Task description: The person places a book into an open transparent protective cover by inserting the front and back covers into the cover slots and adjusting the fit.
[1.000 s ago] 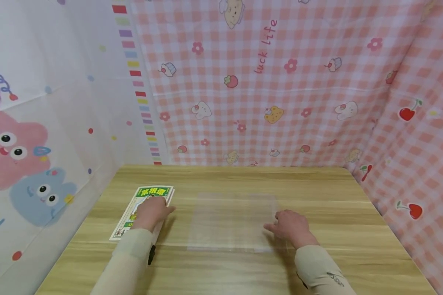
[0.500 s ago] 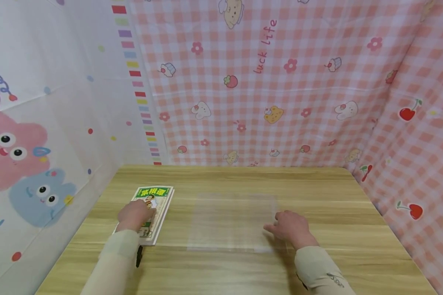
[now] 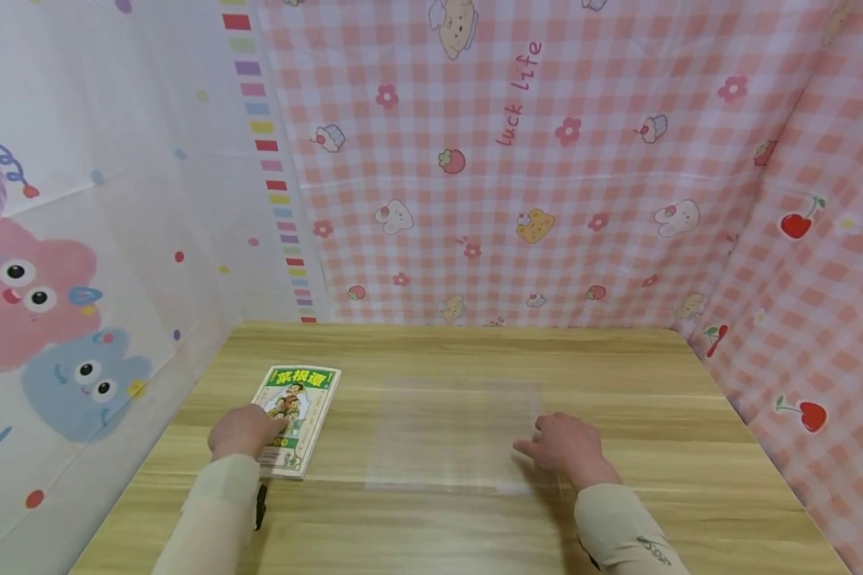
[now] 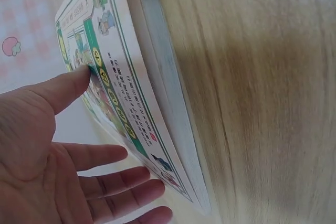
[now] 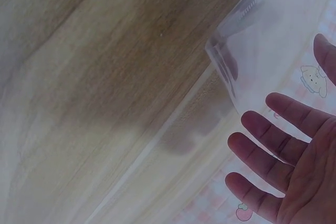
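Observation:
A paperback book (image 3: 304, 423) with a green and white cover and cartoon figures lies on the left of the table. My left hand (image 3: 240, 432) is at its left edge. In the left wrist view the thumb (image 4: 73, 83) rests on the cover, while the other fingers extend loosely beside the edge. A clear plastic sheet (image 3: 446, 435) is spread flat right of the book. Over its right edge hovers my right hand (image 3: 565, 447), holding nothing; the right wrist view has its fingers (image 5: 262, 156) spread near a raised, bent part of the plastic (image 5: 252, 51).
The wood-grain table (image 3: 431, 535) carries both things. A pink checked cloth (image 3: 518, 176) hangs behind it and continues along the right side. On the left hangs a white cloth (image 3: 137, 192) printed with cartoon shapes.
My left hand has slid left across the cover, from the book's right side to its left edge, uncovering the cover picture. The right hand and the plastic sheet stay in place.

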The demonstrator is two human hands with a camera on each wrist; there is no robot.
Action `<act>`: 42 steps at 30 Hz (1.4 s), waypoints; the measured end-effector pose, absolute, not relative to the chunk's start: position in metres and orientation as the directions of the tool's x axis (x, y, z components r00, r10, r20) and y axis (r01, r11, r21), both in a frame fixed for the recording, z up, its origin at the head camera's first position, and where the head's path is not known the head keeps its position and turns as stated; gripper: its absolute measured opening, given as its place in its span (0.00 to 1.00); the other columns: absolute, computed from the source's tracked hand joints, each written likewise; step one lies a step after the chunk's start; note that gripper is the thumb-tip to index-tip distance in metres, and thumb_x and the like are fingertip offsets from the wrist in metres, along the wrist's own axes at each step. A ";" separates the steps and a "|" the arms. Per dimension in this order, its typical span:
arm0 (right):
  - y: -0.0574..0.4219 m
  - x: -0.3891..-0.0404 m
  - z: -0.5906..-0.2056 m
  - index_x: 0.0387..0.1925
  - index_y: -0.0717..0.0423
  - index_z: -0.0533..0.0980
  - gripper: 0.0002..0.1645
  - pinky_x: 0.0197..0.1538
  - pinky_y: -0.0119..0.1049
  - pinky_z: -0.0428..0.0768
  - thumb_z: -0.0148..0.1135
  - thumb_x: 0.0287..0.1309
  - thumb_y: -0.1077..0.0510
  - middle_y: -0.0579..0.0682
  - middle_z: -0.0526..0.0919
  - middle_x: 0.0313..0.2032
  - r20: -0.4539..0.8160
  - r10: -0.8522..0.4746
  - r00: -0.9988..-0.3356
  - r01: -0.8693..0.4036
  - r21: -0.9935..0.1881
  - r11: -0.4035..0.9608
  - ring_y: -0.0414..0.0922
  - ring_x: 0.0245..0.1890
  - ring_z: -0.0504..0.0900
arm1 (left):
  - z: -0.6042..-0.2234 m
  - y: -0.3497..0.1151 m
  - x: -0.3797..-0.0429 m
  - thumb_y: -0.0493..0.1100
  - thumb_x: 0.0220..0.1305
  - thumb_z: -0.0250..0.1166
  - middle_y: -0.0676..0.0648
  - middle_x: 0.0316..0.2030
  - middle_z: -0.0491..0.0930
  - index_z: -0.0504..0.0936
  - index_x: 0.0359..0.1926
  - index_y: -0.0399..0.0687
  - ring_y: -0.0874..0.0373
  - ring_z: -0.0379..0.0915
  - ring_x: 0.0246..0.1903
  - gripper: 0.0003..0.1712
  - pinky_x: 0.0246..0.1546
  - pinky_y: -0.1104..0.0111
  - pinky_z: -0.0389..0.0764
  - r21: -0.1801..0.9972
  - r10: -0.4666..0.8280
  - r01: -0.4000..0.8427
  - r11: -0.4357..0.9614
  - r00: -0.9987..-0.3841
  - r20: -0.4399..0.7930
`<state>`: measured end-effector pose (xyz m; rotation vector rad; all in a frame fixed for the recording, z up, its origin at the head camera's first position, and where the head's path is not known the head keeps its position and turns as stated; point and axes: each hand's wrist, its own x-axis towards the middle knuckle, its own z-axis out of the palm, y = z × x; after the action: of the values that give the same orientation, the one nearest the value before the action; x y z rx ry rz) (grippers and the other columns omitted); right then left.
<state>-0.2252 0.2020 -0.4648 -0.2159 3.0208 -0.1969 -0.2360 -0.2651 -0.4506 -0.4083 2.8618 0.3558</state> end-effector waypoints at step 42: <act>0.208 -0.222 -0.473 0.48 0.59 0.80 0.36 0.40 0.57 0.80 0.57 0.54 0.33 0.60 0.84 0.46 -0.104 -0.136 -0.985 -0.118 -0.162 0.980 0.58 0.45 0.80 | -0.455 -0.273 -0.237 0.53 0.59 0.62 0.37 0.23 0.77 0.77 0.35 0.23 0.51 0.70 0.22 0.29 0.19 0.64 0.74 0.441 -0.297 -0.356 0.824 -0.934 -0.201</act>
<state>-0.2222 0.2084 -0.4732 -0.1935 3.0118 -0.2362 -0.2366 -0.2728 -0.4554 -0.5181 2.8815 0.7327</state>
